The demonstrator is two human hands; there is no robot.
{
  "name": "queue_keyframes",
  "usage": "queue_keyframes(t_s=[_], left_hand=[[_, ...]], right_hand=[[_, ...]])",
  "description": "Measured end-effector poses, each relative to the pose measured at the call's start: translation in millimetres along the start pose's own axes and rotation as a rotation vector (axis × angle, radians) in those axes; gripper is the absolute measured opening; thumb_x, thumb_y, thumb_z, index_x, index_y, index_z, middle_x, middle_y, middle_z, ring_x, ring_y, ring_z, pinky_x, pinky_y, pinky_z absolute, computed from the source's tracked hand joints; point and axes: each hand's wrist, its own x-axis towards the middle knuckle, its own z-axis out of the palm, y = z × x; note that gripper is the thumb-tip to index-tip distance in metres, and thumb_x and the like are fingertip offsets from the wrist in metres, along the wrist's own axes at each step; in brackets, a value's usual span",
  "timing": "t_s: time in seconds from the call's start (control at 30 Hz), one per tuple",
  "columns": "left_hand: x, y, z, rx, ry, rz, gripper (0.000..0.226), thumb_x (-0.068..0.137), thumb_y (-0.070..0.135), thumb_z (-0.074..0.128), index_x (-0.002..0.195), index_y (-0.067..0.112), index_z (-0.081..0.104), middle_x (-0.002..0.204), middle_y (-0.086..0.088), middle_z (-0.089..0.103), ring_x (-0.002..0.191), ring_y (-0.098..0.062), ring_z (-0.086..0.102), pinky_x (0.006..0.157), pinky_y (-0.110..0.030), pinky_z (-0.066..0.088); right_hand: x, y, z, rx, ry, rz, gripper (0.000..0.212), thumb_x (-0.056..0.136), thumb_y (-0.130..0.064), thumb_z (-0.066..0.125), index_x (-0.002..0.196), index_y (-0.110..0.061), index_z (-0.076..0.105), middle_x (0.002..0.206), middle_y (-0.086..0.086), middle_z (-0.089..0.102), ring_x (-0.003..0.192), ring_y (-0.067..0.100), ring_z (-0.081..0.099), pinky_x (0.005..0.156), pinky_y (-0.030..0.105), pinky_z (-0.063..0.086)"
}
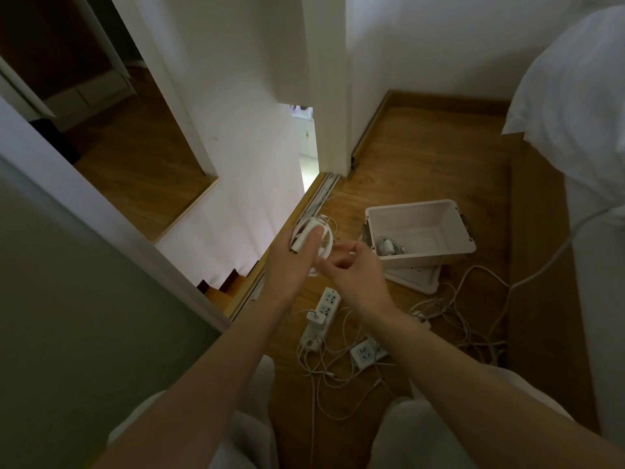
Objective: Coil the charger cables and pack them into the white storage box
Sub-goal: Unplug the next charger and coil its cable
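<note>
1. Head view: the left hand (294,262) grips a white cable coil (314,232), with the thumb pressed across its front and the fingers behind it.
2. The right hand (355,270), fingers curled, pinches the coil at its right edge, close against the left hand's grip.
3. To the right of the grip and apart from it, the white box (422,260) stands open on its lid (416,279). A coiled charger (389,247) lies in the box's near-left corner.
4. Below the grip, toward the person, a strip (326,304) and a second strip (363,352) lie on the floor (422,147). Loose cables (422,316) are tangled around them and off to the right.
</note>
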Motion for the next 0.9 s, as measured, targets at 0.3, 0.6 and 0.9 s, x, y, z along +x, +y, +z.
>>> queue_keyframes(t_s=[0.3, 0.6, 0.9], left_hand=[[3, 9, -4, -0.371, -0.224, -0.519, 0.047, 0.088, 0.057, 0.046, 0.109, 0.019, 0.064, 0.104, -0.009, 0.068, 0.100, -0.023, 0.063, 0.079, -0.037, 0.055], [-3, 3, 5, -0.185, -0.014, -0.211, 0.032, 0.090, 0.042, 0.054, 0.114, 0.022, 0.062, 0.098, 0.003, 0.065, 0.084, -0.007, 0.062, 0.058, -0.017, 0.048], [-4, 2, 13, -0.184, -0.074, -0.370, 0.034, 0.094, 0.046, 0.046, 0.095, 0.017, 0.064, 0.086, 0.000, 0.066, 0.080, -0.011, 0.062, 0.063, -0.026, 0.054]], right_hand=[[2, -10, 0, 0.040, -0.041, -0.149, 0.030, 0.086, -0.003, 0.062, 0.111, -0.013, 0.046, 0.065, -0.002, 0.059, 0.061, -0.002, 0.060, 0.057, 0.010, 0.044], [5, 0, -6, -0.559, -0.046, -0.361, 0.007, 0.088, -0.010, 0.060, 0.090, -0.015, 0.056, 0.082, -0.007, 0.052, 0.075, -0.003, 0.048, 0.066, 0.011, 0.037], [5, -6, -8, -1.208, -0.103, -0.705, 0.045, 0.087, -0.006, 0.060, 0.127, -0.015, 0.042, 0.122, 0.006, 0.045, 0.111, 0.019, 0.047, 0.071, 0.024, 0.048]])
